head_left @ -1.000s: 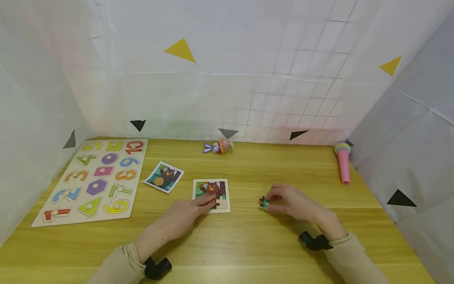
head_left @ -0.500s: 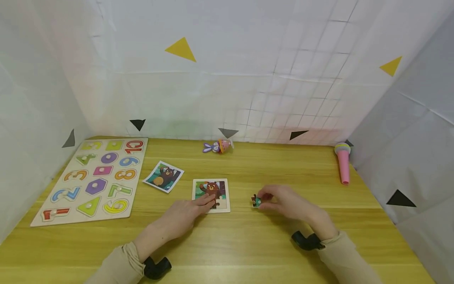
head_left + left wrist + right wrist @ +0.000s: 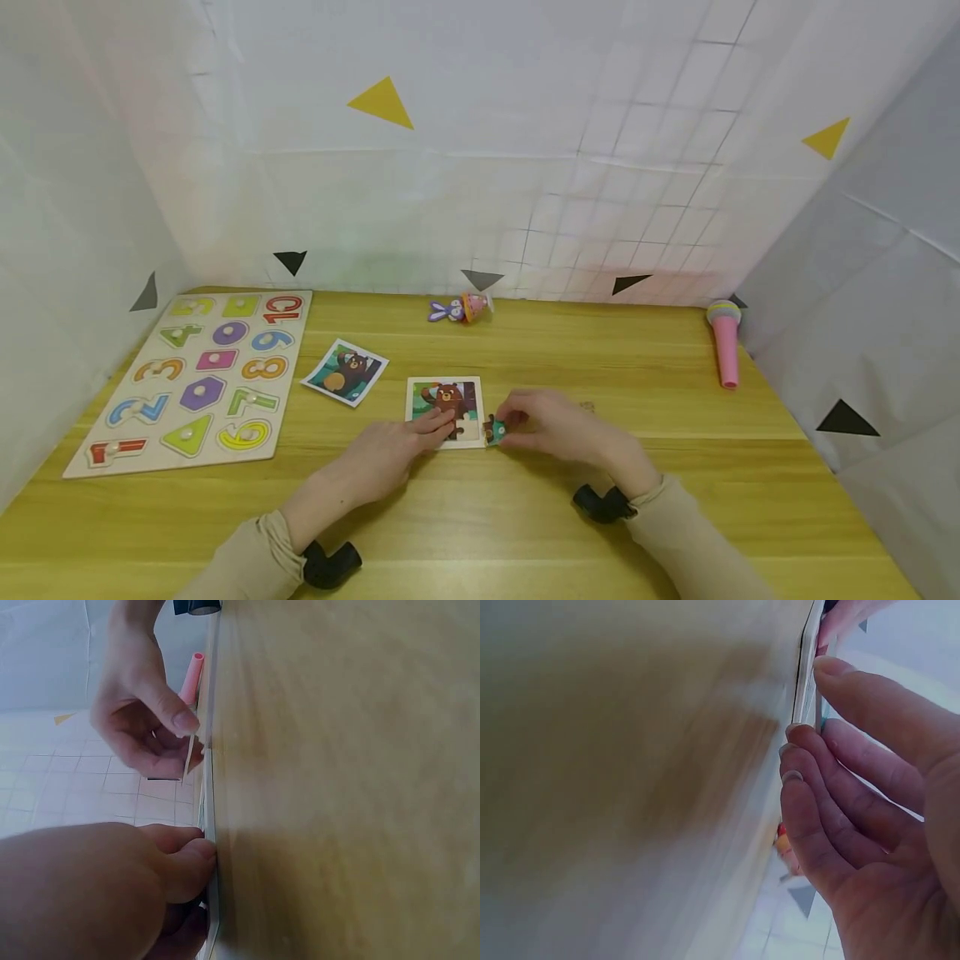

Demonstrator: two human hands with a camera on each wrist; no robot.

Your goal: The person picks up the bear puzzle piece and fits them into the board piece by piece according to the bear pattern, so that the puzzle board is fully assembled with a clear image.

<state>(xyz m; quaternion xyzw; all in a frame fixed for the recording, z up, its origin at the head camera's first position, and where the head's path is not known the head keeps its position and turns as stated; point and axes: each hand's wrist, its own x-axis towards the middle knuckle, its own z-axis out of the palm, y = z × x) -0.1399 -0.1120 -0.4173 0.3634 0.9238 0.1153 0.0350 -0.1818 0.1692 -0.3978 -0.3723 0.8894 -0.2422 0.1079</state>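
A small framed bear jigsaw puzzle lies flat on the table; its lower right corner shows pale bare backing. My left hand rests on the puzzle, fingers stretched over its lower left part and hiding some of the picture. Just off the frame's right edge, my right hand pinches a teal and brown puzzle piece between thumb and fingers. In the left wrist view, that puzzle piece appears edge-on, raised a little above the tabletop.
A bear picture card lies left of the puzzle. Further left is a wooden peg board with numbers and shapes. A purple rabbit toy lies at the back, and a pink toy microphone at the right edge.
My right hand has moved left with the puzzle piece, from well right of the puzzle to beside its frame. My left hand has stayed in place on the puzzle.
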